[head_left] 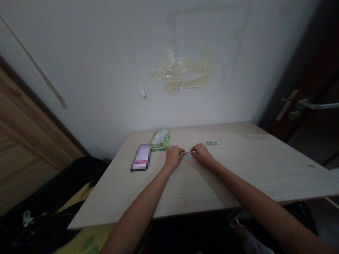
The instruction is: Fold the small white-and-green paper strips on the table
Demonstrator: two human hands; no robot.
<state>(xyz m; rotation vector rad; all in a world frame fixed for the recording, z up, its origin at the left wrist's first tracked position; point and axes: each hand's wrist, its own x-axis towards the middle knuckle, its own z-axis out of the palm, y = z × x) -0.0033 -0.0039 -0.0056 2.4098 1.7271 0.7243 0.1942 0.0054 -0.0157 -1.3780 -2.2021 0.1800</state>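
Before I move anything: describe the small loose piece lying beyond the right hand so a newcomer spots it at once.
Find the pale table against the wall. Toward its far edge, just beyond the right hand, lies a small green-and-white piece. Unlike the stacked green packets and the small item held between right hand and left hand, it lies alone, untouched.

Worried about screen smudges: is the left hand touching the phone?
Apart. The head view shows bare tabletop between the left hand and the phone.
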